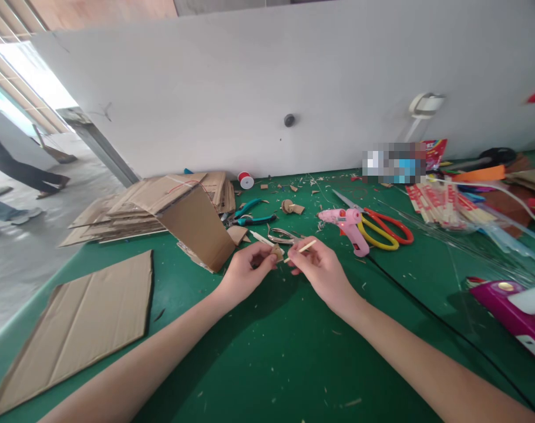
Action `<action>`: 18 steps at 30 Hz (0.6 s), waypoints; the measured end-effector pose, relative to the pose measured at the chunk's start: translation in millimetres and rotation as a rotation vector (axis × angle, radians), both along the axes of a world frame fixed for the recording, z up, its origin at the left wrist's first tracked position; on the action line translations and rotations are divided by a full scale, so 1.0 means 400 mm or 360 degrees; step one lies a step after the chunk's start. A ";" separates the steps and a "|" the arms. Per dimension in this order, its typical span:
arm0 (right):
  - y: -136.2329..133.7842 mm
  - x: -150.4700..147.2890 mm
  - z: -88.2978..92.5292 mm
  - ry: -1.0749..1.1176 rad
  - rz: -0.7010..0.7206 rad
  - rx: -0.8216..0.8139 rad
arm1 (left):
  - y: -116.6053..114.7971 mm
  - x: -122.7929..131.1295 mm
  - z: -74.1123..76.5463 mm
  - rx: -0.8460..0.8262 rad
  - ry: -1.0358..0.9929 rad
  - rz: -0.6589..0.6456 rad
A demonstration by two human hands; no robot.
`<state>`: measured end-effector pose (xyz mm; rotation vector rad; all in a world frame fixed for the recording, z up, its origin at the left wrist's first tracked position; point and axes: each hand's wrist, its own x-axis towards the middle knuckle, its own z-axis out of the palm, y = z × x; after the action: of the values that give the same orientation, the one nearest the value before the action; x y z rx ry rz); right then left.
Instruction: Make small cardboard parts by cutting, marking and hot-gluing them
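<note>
Green tabletop [249, 370]: left fingers [264, 268] tight around a cardboard scrap [278, 254] (partly hidden), right fingers [299, 258] around a pale stick [308, 245]

Fingers of our left hand [252, 269] cover part of the small brown piece [276, 252], so we cannot tell its full shape, and our right hand [322, 267] hides a stretch of the pale stick [307, 246]. We find one packet [393, 166] blurred into squares. The picture's edges cut off the purple tool [500, 298], the black cord [409, 291] and a passing person [20, 166]
</note>
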<state>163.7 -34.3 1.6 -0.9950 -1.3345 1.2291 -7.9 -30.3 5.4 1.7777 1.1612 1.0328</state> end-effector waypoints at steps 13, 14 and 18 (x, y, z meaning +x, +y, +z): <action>-0.034 0.010 0.019 -0.0514 0.0016 0.0448 | -0.009 0.002 0.013 -0.0011 0.0003 0.0020; -0.034 0.011 0.020 -0.0545 0.0008 0.0479 | -0.008 0.002 0.013 -0.0015 -0.0014 0.0009; -0.033 0.013 0.023 -0.0677 0.0013 0.0583 | -0.005 0.000 0.011 -0.0016 -0.0041 -0.0014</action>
<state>168.8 -47.7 10.8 -1.0148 -1.8171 0.7570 -8.1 -32.3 9.7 1.7552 1.1397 1.0404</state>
